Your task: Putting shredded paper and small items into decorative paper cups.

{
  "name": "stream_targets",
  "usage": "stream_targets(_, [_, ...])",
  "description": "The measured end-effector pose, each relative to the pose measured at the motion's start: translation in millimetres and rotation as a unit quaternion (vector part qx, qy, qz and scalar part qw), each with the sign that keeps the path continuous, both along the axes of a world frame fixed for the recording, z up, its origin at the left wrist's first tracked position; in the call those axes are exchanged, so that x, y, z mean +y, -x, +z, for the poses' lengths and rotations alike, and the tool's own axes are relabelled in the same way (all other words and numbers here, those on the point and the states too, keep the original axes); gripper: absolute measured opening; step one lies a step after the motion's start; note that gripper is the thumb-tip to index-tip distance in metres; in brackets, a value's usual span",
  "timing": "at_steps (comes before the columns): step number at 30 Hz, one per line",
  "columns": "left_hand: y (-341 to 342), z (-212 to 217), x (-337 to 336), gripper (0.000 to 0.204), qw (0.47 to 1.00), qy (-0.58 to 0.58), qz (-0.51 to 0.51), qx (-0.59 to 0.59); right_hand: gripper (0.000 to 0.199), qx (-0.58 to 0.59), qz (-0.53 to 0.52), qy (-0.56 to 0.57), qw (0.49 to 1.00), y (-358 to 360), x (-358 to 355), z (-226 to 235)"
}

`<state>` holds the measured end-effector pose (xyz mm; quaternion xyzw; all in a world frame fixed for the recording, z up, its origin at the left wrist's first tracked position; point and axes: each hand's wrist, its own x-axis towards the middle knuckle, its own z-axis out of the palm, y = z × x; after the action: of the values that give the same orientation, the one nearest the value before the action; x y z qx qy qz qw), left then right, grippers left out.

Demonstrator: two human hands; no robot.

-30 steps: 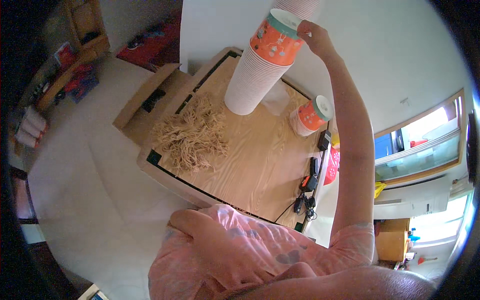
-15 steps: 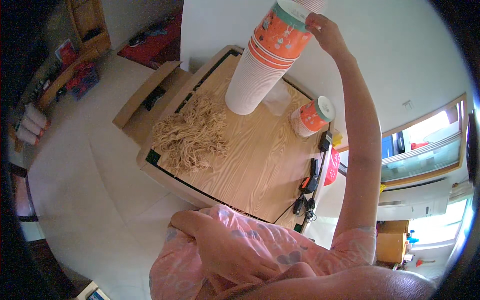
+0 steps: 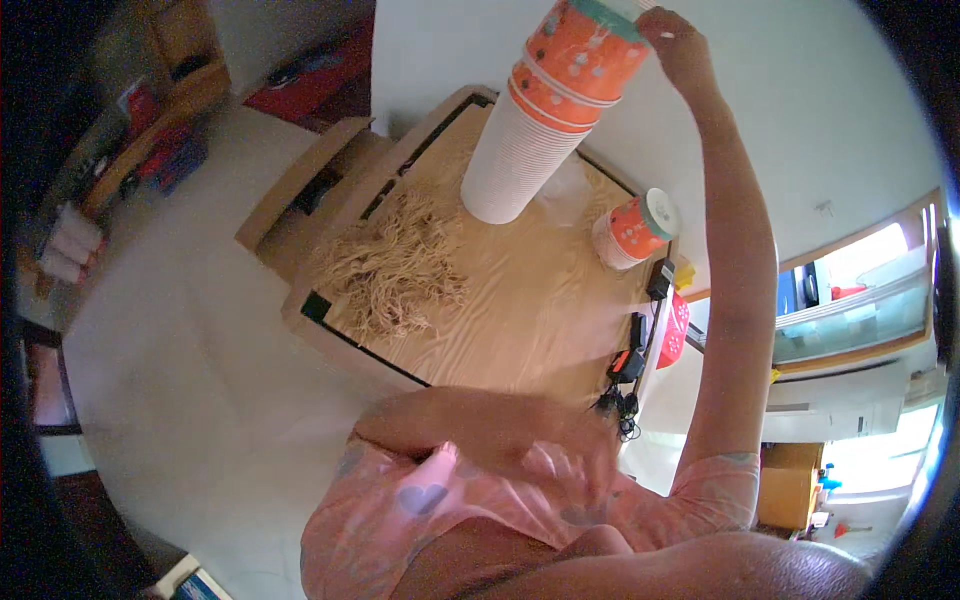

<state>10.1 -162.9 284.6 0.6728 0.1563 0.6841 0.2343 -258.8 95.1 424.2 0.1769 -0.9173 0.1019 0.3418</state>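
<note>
- Right hand point(image 3: 682, 45): we have fingers pinched together on the green base edge of the top orange cup point(image 3: 585, 45).
- That cup is upside down atop the tall cup stack point(image 3: 520, 160), a second orange band showing just below its rim.
- Left hand point(image 3: 588, 450): blurred, in front of our pink shirt point(image 3: 420, 495) by the near table edge; we can't tell finger opening or any hold.
- Stack leans in view, on the wood-grain table point(image 3: 530, 300).
- Shorter cup stack point(image 3: 635, 230) to its right; tan stringy heap point(image 3: 395, 265) to its left.
- Black adapters point(image 3: 627, 365) along the right edge.
</note>
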Motion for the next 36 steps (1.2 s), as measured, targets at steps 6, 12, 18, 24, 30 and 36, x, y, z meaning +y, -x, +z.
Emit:
stream_targets(6, [29, 27, 8, 0.013, 0.906, 0.061, 0.416, -0.043, 0.014, -0.013, 0.067, -0.023, 0.997, 13, 10, -3])
stream_targets(12, [168, -55, 82, 0.025, 0.503, 0.208, 0.819, 0.181, 0.015, -0.02, 0.03, -0.056, 0.998, 12, 1, -10])
stream_targets(18, [216, -69, 111, 0.029, 0.395, 0.264, 0.822, 0.313, 0.014, -0.074, 0.037, -0.013, 0.996, 15, 9, -20])
stream_targets(24, [242, -85, 121, 0.029, 0.418, 0.214, 0.84, 0.271, 0.014, -0.064, 0.034, -0.03, 0.997, 15, 6, -24])
stream_targets(30, [239, -83, 129, 0.027, 0.419, 0.182, 0.85, 0.263, 0.009, -0.084, 0.053, -0.018, 0.995, 5, 0, -18])
stream_targets(36, [243, -82, 126, 0.026, 0.37, 0.216, 0.847, 0.316, 0.005, -0.046, 0.111, -0.042, 0.992, -3, -8, -15])
